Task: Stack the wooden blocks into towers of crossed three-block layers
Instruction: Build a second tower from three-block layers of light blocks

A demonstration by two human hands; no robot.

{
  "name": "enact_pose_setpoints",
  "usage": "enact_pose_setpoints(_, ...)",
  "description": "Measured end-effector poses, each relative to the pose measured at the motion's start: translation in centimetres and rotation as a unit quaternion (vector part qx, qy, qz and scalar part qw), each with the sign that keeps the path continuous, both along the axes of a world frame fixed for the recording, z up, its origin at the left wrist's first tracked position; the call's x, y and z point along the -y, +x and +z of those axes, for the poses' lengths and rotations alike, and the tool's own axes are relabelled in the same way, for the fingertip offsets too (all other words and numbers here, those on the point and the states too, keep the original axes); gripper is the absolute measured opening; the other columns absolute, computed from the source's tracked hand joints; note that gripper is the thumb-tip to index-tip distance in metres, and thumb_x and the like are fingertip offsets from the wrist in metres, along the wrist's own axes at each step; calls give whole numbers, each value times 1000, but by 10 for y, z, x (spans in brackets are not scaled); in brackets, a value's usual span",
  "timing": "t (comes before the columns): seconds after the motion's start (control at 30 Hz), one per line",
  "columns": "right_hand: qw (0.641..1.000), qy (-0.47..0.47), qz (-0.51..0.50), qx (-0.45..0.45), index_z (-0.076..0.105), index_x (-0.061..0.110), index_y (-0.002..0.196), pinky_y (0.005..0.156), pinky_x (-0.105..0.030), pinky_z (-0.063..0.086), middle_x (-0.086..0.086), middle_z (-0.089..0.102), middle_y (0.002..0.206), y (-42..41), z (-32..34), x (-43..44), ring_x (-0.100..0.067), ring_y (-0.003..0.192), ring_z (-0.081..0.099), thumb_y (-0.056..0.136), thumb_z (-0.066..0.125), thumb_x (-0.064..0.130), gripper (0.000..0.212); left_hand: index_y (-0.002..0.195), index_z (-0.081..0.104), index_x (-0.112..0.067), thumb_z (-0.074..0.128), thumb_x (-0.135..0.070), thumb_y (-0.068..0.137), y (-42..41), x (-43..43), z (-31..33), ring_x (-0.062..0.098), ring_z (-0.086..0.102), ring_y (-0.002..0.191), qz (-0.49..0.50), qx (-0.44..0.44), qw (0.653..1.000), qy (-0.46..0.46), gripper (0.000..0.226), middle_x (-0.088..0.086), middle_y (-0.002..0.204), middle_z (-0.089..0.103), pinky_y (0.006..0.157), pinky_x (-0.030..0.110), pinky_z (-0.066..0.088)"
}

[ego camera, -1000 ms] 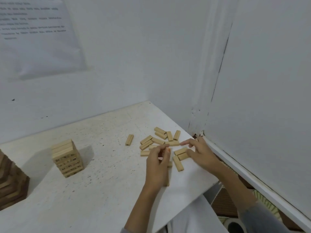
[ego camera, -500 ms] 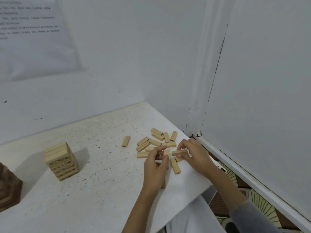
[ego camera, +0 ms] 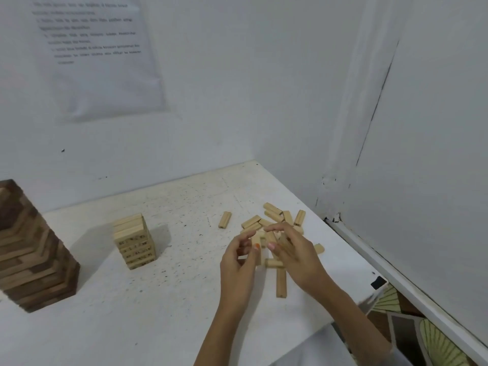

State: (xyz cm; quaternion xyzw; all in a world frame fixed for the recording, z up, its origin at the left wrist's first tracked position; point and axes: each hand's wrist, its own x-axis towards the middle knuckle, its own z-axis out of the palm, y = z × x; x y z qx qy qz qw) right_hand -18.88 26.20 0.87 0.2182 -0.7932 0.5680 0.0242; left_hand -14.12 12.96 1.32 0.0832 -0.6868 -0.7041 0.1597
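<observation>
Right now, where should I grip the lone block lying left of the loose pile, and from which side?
Pinch the lone block across its two long sides at mid-length, coming straight down from above. It lies flat on the table, its length running away from you, with bare tabletop along both flanks, so fingers should fit. The left hand looks nearer.

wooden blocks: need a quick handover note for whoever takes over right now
Left hand grips an upright block. Right hand holds gathered blocks in its fingers, just in front of the loose pile.
A stray block lies left of the pile and a near block lies below the hands.
Done: light tower and dark tower stand at left.
Left: stack the loose ones in crossed threes.
</observation>
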Motion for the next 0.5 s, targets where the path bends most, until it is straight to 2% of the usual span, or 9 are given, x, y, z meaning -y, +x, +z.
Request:
enact_pose_setpoints(0.03,1000,-11,-3,13,60,28,108,72,-25,47,18,52,67,1,1,7,-3,67,50,94,61,17,18,110,68,-23,55,-2,92,2,5,-1,5,58,80,9,3,1000,1,30,-7,89,64,69,17,48)
enact_pose_setpoints(0.1,999,-26,-13,28,61,28,102,58,-23,37,11,38,59,4,2,21,-7,58,37,90,66,19,15,111,67,-22,54,0,92,7,16,-2,4,58,77,24,8,1000,6,32,-1,89,63,69,16,48)
enact_pose_setpoints(0.2,998,-42,-2,48,62,26,100,56,-21,32,-2,37,64,8,3,42,-8,59,35,89,69,20,15,110,67,-23,52,1,91,15,33,-4,9,58,78,50,14,999,9,34,2,87,63,68,16,47)
enact_pose_setpoints(0.37,994,-49,34,87,61,24,101,60,-23,39,-9,40,70,16,0,75,-13,64,41,89,67,16,15,112,66,-21,54,1,91,30,58,-10,16,61,85,94,15,995,3,33,2,94,65,71,19,49)
enact_pose_setpoints(0.43,994,-48,42,91,62,23,99,57,-18,37,-7,44,68,20,-1,86,-9,61,41,90,66,12,14,112,66,-23,54,0,91,35,68,-13,18,62,91,115,19,993,-4,33,3,102,66,73,21,49)
enact_pose_setpoints(0.5,993,-48,50,94,63,21,97,55,-12,37,2,49,65,24,-5,97,-2,57,42,90,64,8,15,112,66,-24,54,-1,91,41,76,-16,17,62,93,132,29,991,-4,34,2,107,65,74,22,50)
